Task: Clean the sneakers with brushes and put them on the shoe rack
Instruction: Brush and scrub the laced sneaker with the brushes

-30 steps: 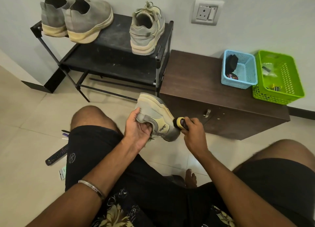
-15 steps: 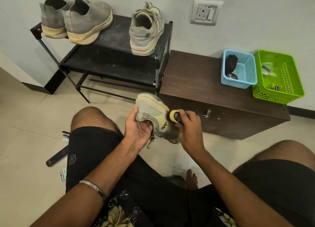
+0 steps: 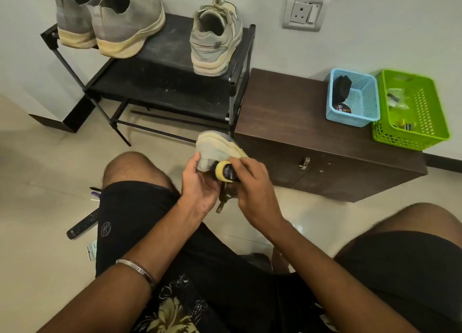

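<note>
Three shoes sit on top of the black shoe rack point(image 3: 172, 47): a grey pair point(image 3: 112, 22) at its left end, one laced sneaker on rack point(image 3: 216, 39) at its right end, heels toward the camera. Dark wood cabinet point(image 3: 295, 112) stands just beside the rack w/ blue basket point(image 3: 365, 107) & green basket point(image 3: 425, 122) touching on it. Held sneaker point(image 3: 217, 145) hangs above the floor between the knees, sole up, long axis running left to right; which end is the toe can't be told. Left hand point(image 3: 200, 182) grips its near-left end, fingers curled round. Right hand point(image 3: 252, 185) fingers curl tight on a black brush w/ yellow head point(image 3: 223, 171), head touching the shoe's side.
</note>
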